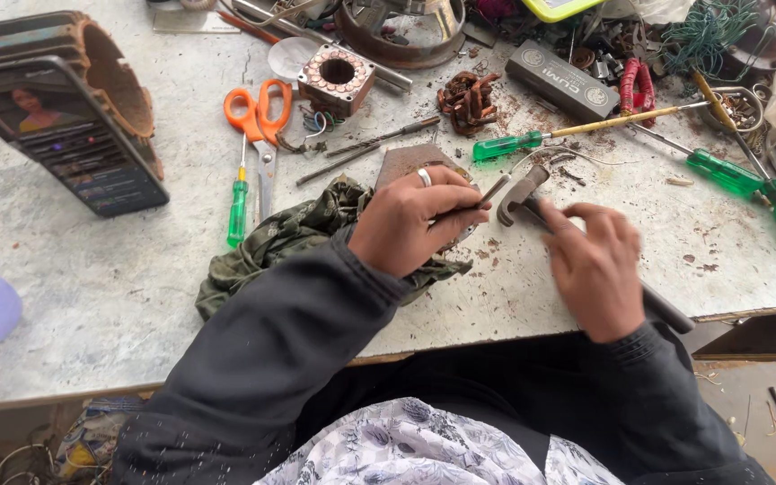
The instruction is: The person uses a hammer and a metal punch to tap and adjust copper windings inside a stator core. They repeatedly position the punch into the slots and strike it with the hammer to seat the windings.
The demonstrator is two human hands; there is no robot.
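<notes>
My left hand [410, 220], a ring on one finger, is closed on a thin metal rod [493, 191] and rests on a round metal part [406, 162] lying on a green cloth [289, 238]. My right hand [596, 268] grips the dark handle of a small hammer. The hammer's grey head [518, 194] sits just right of the rod's tip, close to touching it. Both sleeves are dark.
Orange-handled scissors [260, 121], green-handled screwdrivers [238, 211] [729, 172], a square copper-wound stator [336, 79], copper scrap [469, 99] and a dark box [560, 81] litter the bench. A phone [69, 135] leans on a ribbed motor housing [92, 63] at the left.
</notes>
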